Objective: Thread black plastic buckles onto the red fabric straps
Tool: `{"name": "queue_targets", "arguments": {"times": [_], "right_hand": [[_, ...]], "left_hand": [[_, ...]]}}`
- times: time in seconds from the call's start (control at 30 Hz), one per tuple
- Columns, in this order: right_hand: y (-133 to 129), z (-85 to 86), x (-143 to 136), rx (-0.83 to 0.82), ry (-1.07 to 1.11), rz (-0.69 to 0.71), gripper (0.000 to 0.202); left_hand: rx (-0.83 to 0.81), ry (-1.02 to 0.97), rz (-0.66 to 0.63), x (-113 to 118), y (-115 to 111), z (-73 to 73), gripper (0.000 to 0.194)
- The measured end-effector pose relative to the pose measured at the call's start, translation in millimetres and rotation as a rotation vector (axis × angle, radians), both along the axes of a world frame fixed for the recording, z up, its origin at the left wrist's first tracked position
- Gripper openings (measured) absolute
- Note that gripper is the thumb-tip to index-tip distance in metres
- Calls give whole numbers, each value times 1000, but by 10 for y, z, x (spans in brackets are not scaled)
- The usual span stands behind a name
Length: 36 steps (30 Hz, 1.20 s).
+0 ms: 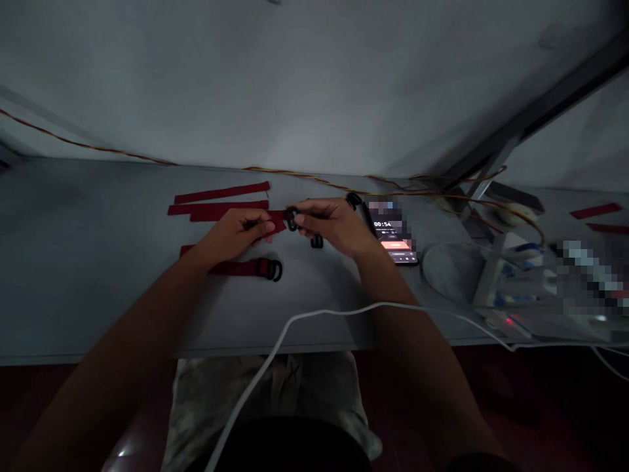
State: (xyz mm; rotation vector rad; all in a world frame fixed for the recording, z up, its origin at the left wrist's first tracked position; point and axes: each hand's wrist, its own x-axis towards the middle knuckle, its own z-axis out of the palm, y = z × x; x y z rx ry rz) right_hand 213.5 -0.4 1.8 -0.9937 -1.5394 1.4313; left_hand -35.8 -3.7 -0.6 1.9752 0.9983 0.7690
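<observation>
A big grey table (98, 275) is seen. A dark red cloth strap (278, 218) is pinched in the left hand (238, 233), just above the table's middle. A small black plastic ring (293, 219) is gripped by the right hand (334, 226). The strap end should be kept flat and fed straight through the ring. A finished strap (240, 267) lies nearer.

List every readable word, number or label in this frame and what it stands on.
"00:54" on the lit screen of the phone lying on the table beside the right hand.
The rest of that screen is pixelated and too small to read.
No other readable text shows.
</observation>
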Motion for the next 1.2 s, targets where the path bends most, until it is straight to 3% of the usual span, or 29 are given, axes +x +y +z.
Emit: {"name": "queue_targets", "arguments": {"times": [0.23,0.5,0.77,1.2], "right_hand": [[-23,-145,-210,-197,156,112,42],[-103,20,-227,-345,86,286,39],[-139,64,-226,-478,158,326,40],[-105,-6,-150,-324,53,365,37]], "left_hand": [[10,12,-117,-86,47,-10,34],[-239,73,-196,-94,-22,67,26],[-144,53,-172,-108,4,57,29],[-260,44,-194,-57,-48,93,26]]}}
